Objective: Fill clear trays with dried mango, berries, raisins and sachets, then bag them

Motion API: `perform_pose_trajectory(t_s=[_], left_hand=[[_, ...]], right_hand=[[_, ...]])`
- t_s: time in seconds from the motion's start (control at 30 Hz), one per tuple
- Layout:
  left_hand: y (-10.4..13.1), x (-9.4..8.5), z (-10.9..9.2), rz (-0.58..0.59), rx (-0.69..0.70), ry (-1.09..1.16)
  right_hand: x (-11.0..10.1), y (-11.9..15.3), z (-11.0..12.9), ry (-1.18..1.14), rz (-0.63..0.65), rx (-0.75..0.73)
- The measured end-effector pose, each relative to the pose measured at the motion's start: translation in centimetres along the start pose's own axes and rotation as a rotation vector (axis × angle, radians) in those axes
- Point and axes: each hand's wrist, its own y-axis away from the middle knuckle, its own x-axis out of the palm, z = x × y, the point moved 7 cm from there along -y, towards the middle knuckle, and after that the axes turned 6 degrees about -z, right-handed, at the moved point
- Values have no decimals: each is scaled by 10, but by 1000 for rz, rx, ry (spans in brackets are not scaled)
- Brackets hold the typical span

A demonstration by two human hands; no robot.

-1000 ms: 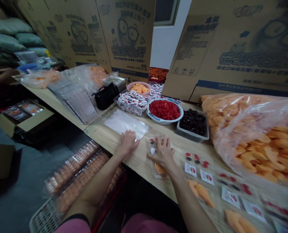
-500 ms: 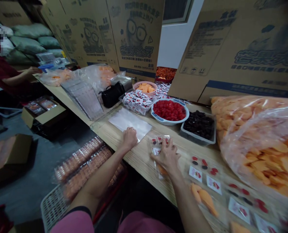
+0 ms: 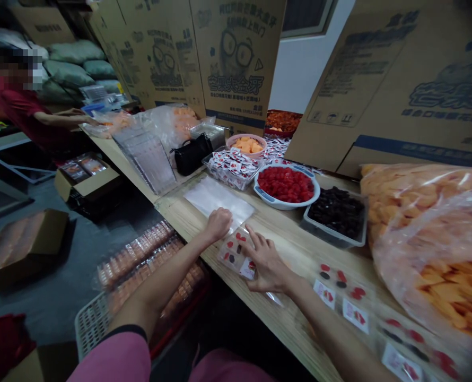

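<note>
My left hand (image 3: 219, 223) is closed at the near edge of a stack of clear plastic sheets (image 3: 216, 199); what its fingers hold, if anything, is hidden. My right hand (image 3: 263, 260) has its fingers spread over a clear tray (image 3: 230, 249) with red and dark candies and a small printed packet. The tray lies by the table's front edge, partly covered by that hand. To the right, more filled trays (image 3: 339, 289) rest in a row on the wooden table.
Behind are a bowl of red candies (image 3: 286, 184), a tub of dark ones (image 3: 335, 212), packets (image 3: 234, 165) and a black pouch (image 3: 192, 154). A large bag of orange pieces (image 3: 430, 212) stands right. A person (image 3: 21, 101) works far left.
My right hand and the tray under it have moved left, closer to my left hand. The whole view has shifted slightly, and the person at far left shows more fully.
</note>
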Motion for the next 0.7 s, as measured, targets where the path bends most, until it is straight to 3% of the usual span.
perform_pose_trajectory(t_s=[0.17,0.37,0.57,0.7], left_hand=[[10,3,-13,-24,201,41],[24,5,-18,-61,365,105],[40,-2,-7,-239,249,189],[46,-4,-15,-292,230,243]], right_hand=[[-4,-15,-15,54,117,-10],[4,-23,-52,37,169,112],[9,-23,-58,39,42,224],[12,-29,-53,99,-21,281]])
